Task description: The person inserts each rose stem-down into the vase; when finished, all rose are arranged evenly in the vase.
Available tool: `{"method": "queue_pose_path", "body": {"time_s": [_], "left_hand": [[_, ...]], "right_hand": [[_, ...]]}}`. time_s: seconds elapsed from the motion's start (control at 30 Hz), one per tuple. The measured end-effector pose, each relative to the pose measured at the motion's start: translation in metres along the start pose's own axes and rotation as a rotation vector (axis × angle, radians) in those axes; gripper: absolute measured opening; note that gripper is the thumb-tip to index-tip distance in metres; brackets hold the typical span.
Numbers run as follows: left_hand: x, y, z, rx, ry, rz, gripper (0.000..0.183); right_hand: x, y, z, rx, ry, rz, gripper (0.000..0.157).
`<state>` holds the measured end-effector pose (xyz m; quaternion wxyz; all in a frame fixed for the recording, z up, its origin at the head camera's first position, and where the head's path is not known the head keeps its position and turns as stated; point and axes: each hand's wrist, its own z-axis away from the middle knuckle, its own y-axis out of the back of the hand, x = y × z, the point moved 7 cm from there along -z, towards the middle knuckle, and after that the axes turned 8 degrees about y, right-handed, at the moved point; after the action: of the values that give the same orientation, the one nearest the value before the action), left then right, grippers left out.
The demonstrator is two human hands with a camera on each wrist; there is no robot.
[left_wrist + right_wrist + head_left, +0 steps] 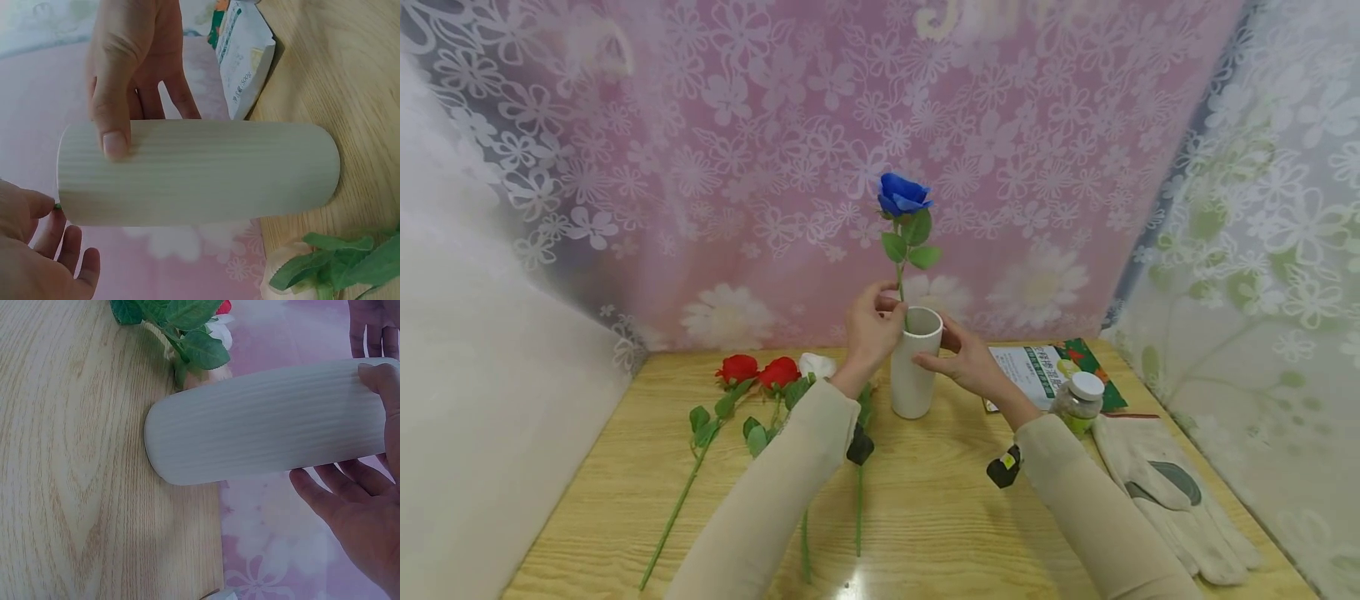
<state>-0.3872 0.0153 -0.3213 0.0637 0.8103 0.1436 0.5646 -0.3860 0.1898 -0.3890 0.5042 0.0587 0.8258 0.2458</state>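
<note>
2 red roses (778,372) L, jar (1078,406) & gloves (1187,525) R; L hand (876,329) in pinch on blue rose (904,196), R hand (970,362) round vase (913,382).

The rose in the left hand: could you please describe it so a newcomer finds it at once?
On the wooden table, find the white vase near the back edge. The left hand pinches the rose by its stem at the vase's mouth. Unlike the red roses, which lie on the table at left, it is blue and upright.
</note>
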Motion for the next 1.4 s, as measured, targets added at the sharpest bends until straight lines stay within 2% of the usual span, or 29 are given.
{"method": "queue_pose_path", "body": {"time_s": [0.2, 0.3, 0.47, 0.63, 0.77, 1.07, 1.23, 1.4], "left_hand": [[-0.008, 0.002, 0.001, -0.071, -0.001, -0.042, 0.029], [-0.016, 0.005, 0.001, -0.094, 0.029, -0.007, 0.029], [-0.029, 0.017, 0.001, -0.086, 0.055, 0.05, 0.029], [-0.037, 0.04, 0.001, -0.044, 0.033, 0.065, 0.028], [-0.044, 0.059, 0.002, -0.026, 0.041, 0.084, 0.028], [-0.062, 0.111, 0.003, 0.07, 0.115, 0.12, 0.031], [-0.079, 0.143, 0.008, 0.082, 0.147, 0.123, 0.034], [-0.105, 0.17, 0.021, 0.068, 0.22, 0.116, 0.038]], "right_hand": [[0.001, 0.0, 0.0, -0.003, 0.0, 0.009, 0.084], [0.002, 0.0, -0.001, -0.001, -0.002, 0.001, 0.084], [0.0, -0.002, -0.001, 0.004, -0.006, -0.011, 0.08], [-0.003, -0.007, 0.001, 0.018, -0.022, -0.014, 0.083], [-0.003, -0.01, 0.002, 0.043, -0.038, -0.013, 0.084], [0.0, -0.009, 0.001, 0.03, -0.048, -0.031, 0.083], [0.0, -0.009, 0.0, 0.002, -0.035, -0.04, 0.083], [-0.001, -0.01, 0.0, -0.02, -0.017, -0.049, 0.083]]}}
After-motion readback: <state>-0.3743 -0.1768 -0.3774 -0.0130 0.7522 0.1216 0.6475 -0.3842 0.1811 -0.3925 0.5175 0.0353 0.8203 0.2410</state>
